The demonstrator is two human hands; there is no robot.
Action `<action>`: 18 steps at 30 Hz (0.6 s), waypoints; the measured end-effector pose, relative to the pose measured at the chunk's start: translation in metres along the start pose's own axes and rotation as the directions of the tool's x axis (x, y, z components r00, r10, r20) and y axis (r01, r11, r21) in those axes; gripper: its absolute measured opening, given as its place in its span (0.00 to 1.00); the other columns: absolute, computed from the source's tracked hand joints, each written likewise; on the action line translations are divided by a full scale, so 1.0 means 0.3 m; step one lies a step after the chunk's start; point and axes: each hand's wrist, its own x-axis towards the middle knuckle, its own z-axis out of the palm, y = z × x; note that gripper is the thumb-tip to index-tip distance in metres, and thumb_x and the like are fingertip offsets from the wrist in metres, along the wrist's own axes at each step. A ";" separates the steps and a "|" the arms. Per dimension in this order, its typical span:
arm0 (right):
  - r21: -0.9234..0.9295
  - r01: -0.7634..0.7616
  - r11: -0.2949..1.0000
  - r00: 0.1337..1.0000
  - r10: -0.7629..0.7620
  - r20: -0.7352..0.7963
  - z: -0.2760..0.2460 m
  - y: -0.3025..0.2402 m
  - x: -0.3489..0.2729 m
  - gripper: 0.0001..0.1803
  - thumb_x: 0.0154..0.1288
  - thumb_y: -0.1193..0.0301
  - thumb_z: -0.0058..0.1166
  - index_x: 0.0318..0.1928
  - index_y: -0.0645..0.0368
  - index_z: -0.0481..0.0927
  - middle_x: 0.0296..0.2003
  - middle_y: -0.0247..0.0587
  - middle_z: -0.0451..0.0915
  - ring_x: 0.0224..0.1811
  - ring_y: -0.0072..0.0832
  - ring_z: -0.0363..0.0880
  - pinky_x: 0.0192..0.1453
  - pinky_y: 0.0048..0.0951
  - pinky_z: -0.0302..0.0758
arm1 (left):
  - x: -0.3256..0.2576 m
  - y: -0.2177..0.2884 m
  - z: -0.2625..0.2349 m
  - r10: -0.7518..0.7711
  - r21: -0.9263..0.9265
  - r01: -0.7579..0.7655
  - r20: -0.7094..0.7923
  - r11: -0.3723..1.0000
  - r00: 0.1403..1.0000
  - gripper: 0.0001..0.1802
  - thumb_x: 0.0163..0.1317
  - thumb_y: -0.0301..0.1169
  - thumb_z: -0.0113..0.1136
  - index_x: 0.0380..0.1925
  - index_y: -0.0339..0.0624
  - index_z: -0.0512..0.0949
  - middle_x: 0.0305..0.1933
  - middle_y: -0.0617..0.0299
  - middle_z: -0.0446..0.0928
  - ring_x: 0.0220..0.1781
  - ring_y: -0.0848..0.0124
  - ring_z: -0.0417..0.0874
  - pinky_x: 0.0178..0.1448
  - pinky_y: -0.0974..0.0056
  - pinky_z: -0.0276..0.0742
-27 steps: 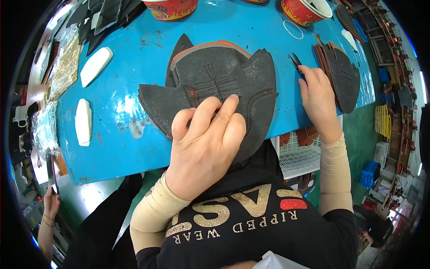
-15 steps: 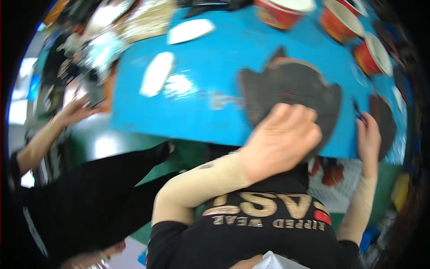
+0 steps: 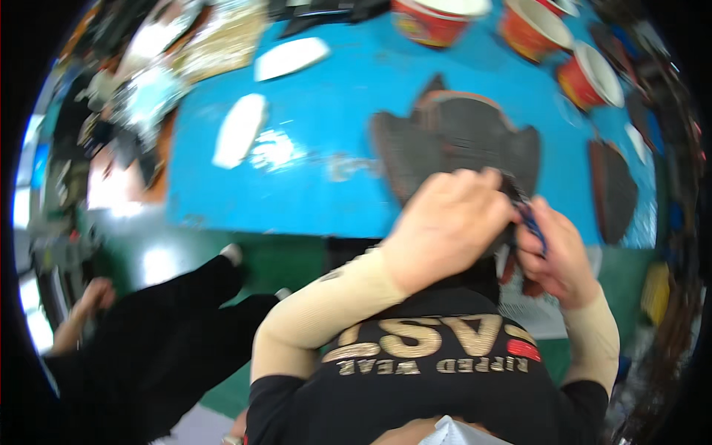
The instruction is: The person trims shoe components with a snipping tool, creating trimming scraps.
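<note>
Left hand (image 3: pixel 445 226) closed on near edge of dark shoe-upper piece (image 3: pixel 460 141), flat on blue table (image 3: pixel 326 193). Right hand (image 3: pixel 552 252) just beside, gripping a small blue tool (image 3: pixel 532 222) at that edge.

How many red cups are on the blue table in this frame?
3, along the table's far edge: one red cup near top centre, a second to its right, a third further right and nearer. More may lie hidden beyond the picture's upper rim.
</note>
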 end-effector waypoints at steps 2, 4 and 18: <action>0.003 -0.052 0.999 0.998 0.051 0.047 0.004 -0.027 -0.001 0.22 0.75 0.52 0.40 0.45 0.60 0.72 0.17 0.23 0.59 0.11 0.13 0.50 0.14 0.18 0.46 | 0.005 -0.002 -0.017 -0.024 0.061 0.020 0.070 0.998 0.997 0.11 0.45 0.28 0.59 0.31 0.43 0.72 0.51 0.58 0.78 0.33 0.66 0.72 0.37 0.62 0.68; 0.051 -0.111 0.993 0.994 0.111 0.000 0.019 -0.040 -0.010 0.23 0.74 0.51 0.43 0.43 0.62 0.72 0.17 0.24 0.62 0.11 0.14 0.53 0.14 0.18 0.49 | 0.007 -0.009 -0.022 0.009 0.105 -0.018 0.091 0.994 0.996 0.13 0.43 0.27 0.61 0.32 0.42 0.73 0.52 0.58 0.78 0.32 0.67 0.71 0.36 0.63 0.67; -0.067 -0.106 0.992 0.994 0.104 -0.021 0.024 -0.032 -0.034 0.25 0.74 0.52 0.41 0.41 0.66 0.69 0.16 0.28 0.64 0.10 0.17 0.61 0.13 0.19 0.56 | 0.003 0.002 -0.001 0.016 0.131 -0.026 0.073 0.991 0.997 0.09 0.46 0.25 0.61 0.30 0.42 0.74 0.51 0.60 0.81 0.30 0.69 0.69 0.34 0.65 0.64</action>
